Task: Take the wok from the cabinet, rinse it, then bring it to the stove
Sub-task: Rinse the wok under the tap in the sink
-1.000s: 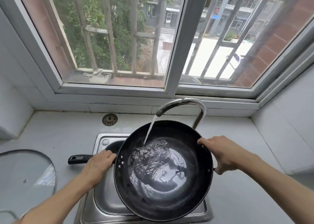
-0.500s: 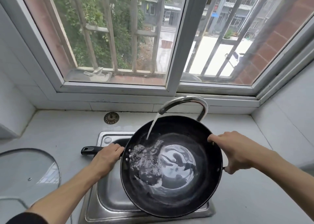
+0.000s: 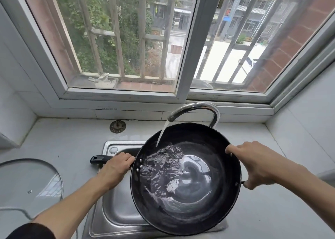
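Wok [image 3: 186, 178] sits over the sink [image 3: 116, 208], held above the basin under the faucet [image 3: 194, 109], with the water stream [image 3: 161, 133] landing on the inner wall at the far left side. Your left hand [image 3: 116, 168] is wrapped around the long handle [image 3: 98, 159] close to the rivets; your right hand [image 3: 253, 164] clamps the rim and small helper handle on the opposite side. Both hands are well apart, one on each side of the pan.

Rinse step looks mid-way: water pools and swirls in the bowl. To do it well, keep the two-sided grip firm, tilt and roll the wok so the water sweeps the whole inner wall, then tip it toward the basin, not the counter [image 3: 272, 211], to dump. Weight grows as it fills, so don't let it overfill.

Orientation: opening faces up, tilted slightly toward you. Long axis runs handle to helper handle, roughly left to right, with the long handle pointing left and a little away.

Glass lid [image 3: 30, 182] lies on the counter at left; sink strainer [image 3: 117, 126] sits behind the basin.
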{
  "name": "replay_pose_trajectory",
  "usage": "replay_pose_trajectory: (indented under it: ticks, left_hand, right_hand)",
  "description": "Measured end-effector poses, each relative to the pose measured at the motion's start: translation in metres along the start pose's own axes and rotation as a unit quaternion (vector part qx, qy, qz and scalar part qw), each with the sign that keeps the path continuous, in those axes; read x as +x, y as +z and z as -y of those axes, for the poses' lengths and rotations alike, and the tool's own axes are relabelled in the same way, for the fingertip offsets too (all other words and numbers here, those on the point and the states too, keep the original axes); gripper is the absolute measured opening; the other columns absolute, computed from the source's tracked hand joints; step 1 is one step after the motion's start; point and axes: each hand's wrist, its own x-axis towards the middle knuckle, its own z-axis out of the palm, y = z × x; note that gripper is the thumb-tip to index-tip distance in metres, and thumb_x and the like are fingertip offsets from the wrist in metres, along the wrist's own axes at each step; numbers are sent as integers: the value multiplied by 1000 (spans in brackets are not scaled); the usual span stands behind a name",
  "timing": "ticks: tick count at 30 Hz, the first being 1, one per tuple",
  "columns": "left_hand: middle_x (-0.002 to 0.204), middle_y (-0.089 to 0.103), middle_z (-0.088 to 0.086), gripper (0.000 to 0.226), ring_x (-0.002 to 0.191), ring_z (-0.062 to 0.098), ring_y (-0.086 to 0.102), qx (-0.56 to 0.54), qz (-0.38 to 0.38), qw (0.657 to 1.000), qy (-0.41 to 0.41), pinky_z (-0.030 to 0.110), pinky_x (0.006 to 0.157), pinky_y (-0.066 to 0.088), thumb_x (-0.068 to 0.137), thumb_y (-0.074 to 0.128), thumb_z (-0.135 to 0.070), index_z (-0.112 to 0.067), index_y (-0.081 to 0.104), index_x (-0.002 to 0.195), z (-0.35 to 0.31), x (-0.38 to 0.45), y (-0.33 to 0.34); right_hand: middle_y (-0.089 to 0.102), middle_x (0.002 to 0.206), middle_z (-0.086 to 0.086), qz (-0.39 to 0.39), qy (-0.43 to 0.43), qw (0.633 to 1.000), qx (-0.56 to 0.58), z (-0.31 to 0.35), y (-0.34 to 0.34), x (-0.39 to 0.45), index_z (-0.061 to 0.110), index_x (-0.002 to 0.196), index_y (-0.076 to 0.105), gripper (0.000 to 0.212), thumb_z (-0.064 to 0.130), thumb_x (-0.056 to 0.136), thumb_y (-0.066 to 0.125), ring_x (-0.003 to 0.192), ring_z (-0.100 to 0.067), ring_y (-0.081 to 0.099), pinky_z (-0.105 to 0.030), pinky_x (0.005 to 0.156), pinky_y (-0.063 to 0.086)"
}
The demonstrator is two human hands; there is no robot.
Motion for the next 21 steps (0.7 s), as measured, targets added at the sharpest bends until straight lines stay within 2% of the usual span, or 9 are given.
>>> replay_pose_trajectory:
  ticks: [4,10,14,17,21]
  left_hand:
    - [101,58,6,16,95,25,53,0,6,1000,-2,41,78,48,93,51,-13,-10,60,105,-1,4,-1]
    - [100,59,5,12,94,25,54,29,3,999,-21,39,78,47,92,54,-14,-11,60,102,0,12,1]
    - [91,61,7,14,85,29,57,46,-3,998,-32,39,68,49,81,62,-3,-10,61,93,2,20,0]
    - [80,60,9,24,72,30,57,66,-2,998,-25,38,58,50,66,69,6,-9,60,81,2,29,1]
    - [80,58,7,31,71,29,54,73,-3,997,-35,38,59,49,62,73,7,-11,58,82,4,38,7]
  right_hand:
    - [59,88,9,-11,-1,1000,-12,2,4,-4,33,118,36,80,51,48,68,84,-18,52,-33,74,49]
    - [56,102,12,-29,0,999,-13,9,24,-7,33,128,33,83,55,54,63,94,-18,47,-30,85,42]
    - [51,103,11,-52,14,999,2,15,39,-8,30,130,37,83,53,55,65,96,-18,45,-29,86,40]
    - [51,101,9,-82,25,996,18,15,47,-10,27,126,47,84,47,48,73,95,-20,48,-29,85,41]
    - [57,103,2,-156,40,985,59,15,58,-14,21,115,57,87,41,35,84,95,-25,56,-34,82,49]
